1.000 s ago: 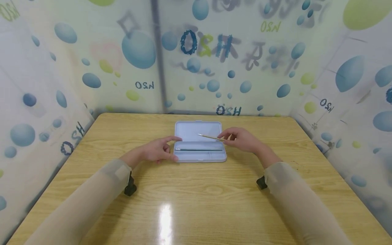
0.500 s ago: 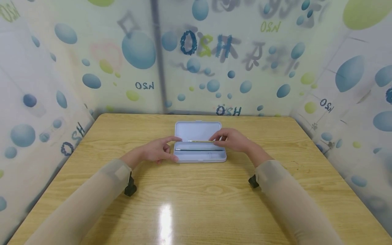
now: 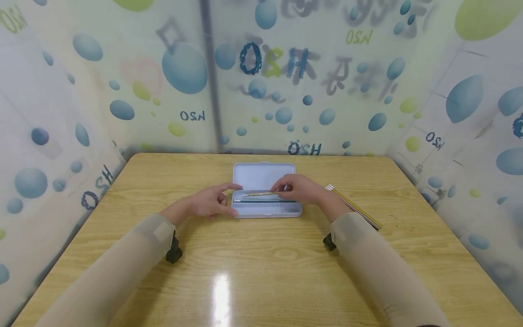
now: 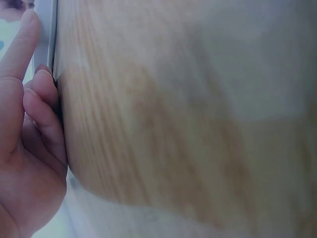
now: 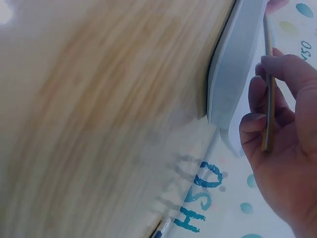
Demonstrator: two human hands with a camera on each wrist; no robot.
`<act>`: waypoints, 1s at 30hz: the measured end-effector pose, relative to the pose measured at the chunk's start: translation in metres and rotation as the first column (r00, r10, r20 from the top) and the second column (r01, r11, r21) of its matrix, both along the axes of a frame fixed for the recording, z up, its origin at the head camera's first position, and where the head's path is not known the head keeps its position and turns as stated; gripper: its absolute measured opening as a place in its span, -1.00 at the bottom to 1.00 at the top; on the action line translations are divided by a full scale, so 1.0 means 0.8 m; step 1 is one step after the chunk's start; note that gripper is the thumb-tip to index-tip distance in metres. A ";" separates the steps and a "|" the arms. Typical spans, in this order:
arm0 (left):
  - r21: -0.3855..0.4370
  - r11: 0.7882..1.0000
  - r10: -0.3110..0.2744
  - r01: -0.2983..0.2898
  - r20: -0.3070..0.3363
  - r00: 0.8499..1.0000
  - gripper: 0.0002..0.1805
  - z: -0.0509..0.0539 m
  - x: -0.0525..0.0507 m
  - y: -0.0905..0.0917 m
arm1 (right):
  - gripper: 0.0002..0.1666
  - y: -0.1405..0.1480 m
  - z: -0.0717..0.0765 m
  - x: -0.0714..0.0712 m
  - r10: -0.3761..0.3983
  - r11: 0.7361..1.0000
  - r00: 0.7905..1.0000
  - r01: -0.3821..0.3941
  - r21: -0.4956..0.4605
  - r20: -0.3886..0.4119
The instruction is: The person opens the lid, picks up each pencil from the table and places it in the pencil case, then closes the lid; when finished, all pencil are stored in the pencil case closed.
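The right hand [image 3: 301,188] pinches a yellow pencil [image 3: 259,194] between thumb and fingers above the far side of an open pencil case [image 3: 255,210] toward the far side of the wooden bench [image 3: 261,263]. From my remote post I cannot tell whether the pencil's left end touches the tray. At the case's left end, the left hand [image 3: 209,201] rests with thumb and index finger spread wide, the other fingers bent. A dark pencil [image 3: 265,201] lies lengthwise inside, beside the long divider; the lid [image 3: 263,173] leans open at the far side. Several striped pencils [image 3: 353,205] sit to the right, partly hidden by the right forearm. I judge the work partway: one pencil inside, one in hand, the rest outside and the lid unclosed.
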State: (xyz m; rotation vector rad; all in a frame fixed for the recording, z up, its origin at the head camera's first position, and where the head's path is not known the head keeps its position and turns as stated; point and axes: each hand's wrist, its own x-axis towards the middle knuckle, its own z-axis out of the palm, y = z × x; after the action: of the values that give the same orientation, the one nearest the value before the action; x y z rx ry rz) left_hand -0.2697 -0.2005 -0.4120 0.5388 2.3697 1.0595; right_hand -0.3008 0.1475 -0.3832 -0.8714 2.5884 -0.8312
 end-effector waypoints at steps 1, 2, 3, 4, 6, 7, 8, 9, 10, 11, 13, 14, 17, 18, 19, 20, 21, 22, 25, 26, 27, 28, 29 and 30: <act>0.001 1.000 0.000 0.000 0.001 1.000 -0.02 0.001 0.000 0.000 | -0.72 -0.002 0.000 0.000 0.004 1.000 1.000 -0.004 0.007 0.002; 0.002 1.000 0.003 -0.003 0.002 1.000 -0.02 0.001 0.000 0.000 | -0.72 -0.004 0.000 0.000 0.008 1.000 1.000 -0.008 0.012 0.004; 0.003 1.000 0.004 -0.004 0.003 1.000 -0.02 0.001 0.000 0.000 | -0.72 -0.005 0.000 0.000 0.009 1.000 1.000 -0.010 0.015 0.009; 0.005 1.000 0.005 -0.005 0.005 1.000 -0.02 0.000 0.000 0.001 | -0.72 -0.007 0.000 0.000 0.007 1.000 1.000 -0.007 0.022 0.014; 0.007 1.000 0.005 -0.005 0.007 1.000 -0.02 0.000 0.000 0.001 | -0.71 -0.009 -0.001 0.000 0.011 0.999 1.000 -0.012 0.030 0.019; 0.007 1.000 0.007 -0.007 0.010 1.000 -0.02 0.000 0.000 0.001 | -0.71 -0.010 -0.002 -0.001 0.011 0.999 1.000 -0.012 0.034 0.022; 0.006 1.000 0.007 -0.007 0.011 1.000 -0.02 0.000 -0.001 0.001 | -0.71 -0.011 -0.003 -0.001 0.016 0.999 1.000 -0.016 0.036 0.022; 0.006 1.000 0.007 -0.007 0.012 1.000 -0.02 0.000 -0.001 0.001 | -0.71 -0.011 -0.003 -0.002 0.020 0.999 1.000 -0.021 0.038 0.024; 0.005 1.000 0.007 -0.007 0.012 1.000 -0.02 0.000 -0.001 0.001 | -0.71 -0.012 -0.004 -0.002 0.025 0.999 0.999 -0.026 0.041 0.022; 0.003 1.000 0.007 -0.007 0.011 1.000 -0.02 0.001 -0.001 0.001 | -0.71 -0.012 -0.004 -0.003 0.029 0.999 0.999 -0.030 0.043 0.021; 0.002 1.000 0.006 -0.006 0.010 1.000 -0.02 0.001 -0.001 0.000 | -0.71 -0.013 -0.005 -0.004 0.037 0.998 0.999 -0.038 0.047 0.019; 0.000 1.000 0.006 -0.006 0.009 1.000 -0.02 0.000 -0.001 0.000 | -0.71 -0.014 -0.004 -0.004 0.037 0.998 0.999 -0.038 0.050 0.020; -0.003 1.000 0.007 -0.007 0.006 1.000 -0.03 0.000 -0.002 -0.001 | -0.71 -0.015 -0.005 -0.005 0.035 0.998 0.999 -0.037 0.060 0.028; -0.003 1.000 0.005 -0.005 0.006 1.000 -0.02 0.000 -0.002 -0.001 | -0.71 -0.016 -0.005 -0.005 0.036 0.997 0.999 -0.038 0.063 0.029; -0.005 1.000 0.003 -0.003 0.004 1.000 -0.02 0.000 -0.002 -0.001 | -0.71 -0.017 -0.004 -0.005 0.034 0.997 0.999 -0.036 0.065 0.031; -0.006 1.000 0.006 -0.006 0.004 1.000 -0.02 0.000 -0.002 -0.001 | -0.71 -0.017 -0.004 -0.005 0.035 0.997 0.999 -0.037 0.067 0.031; -0.005 1.000 0.004 -0.004 0.003 1.000 -0.02 0.000 -0.002 -0.001 | -0.71 -0.018 -0.004 -0.005 0.037 0.997 0.999 -0.039 0.069 0.030; -0.002 1.000 0.001 -0.001 0.002 1.000 -0.02 0.000 -0.001 -0.001 | -0.71 -0.018 -0.004 -0.005 0.037 0.997 0.999 -0.039 0.071 0.026; 0.000 1.000 0.005 -0.005 0.002 1.000 -0.03 -0.001 -0.001 -0.001 | -0.71 -0.019 -0.004 -0.004 0.037 0.996 0.999 -0.038 0.078 0.009; 0.000 1.000 0.006 -0.006 0.003 1.000 -0.03 -0.001 -0.001 -0.001 | -0.71 -0.018 -0.004 -0.003 0.035 0.996 0.999 -0.035 0.081 0.005; 0.000 1.000 0.004 -0.004 0.002 1.000 -0.03 -0.001 -0.002 -0.001 | -0.72 -0.018 -0.004 -0.003 0.031 0.996 1.000 -0.031 0.082 0.002; -0.001 1.000 0.006 -0.006 0.002 1.000 -0.03 -0.001 -0.002 -0.001 | -0.72 -0.017 -0.004 -0.002 0.026 0.996 1.000 -0.026 0.084 -0.004; -0.002 1.000 0.008 -0.008 0.003 1.000 -0.03 -0.001 -0.002 -0.001 | -0.73 -0.017 -0.004 -0.001 0.020 0.996 1.000 -0.019 0.084 -0.007; -0.001 1.000 0.005 -0.005 0.002 1.000 -0.03 -0.001 -0.002 -0.001 | -0.74 -0.016 -0.004 -0.001 0.015 0.996 1.000 -0.014 0.085 -0.014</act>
State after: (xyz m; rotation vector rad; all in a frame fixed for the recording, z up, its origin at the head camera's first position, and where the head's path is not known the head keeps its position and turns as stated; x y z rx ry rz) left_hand -0.2712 -0.2010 -0.4130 0.5313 2.3706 1.0605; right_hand -0.3014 0.1350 -0.3868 -0.8736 2.6059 -0.7083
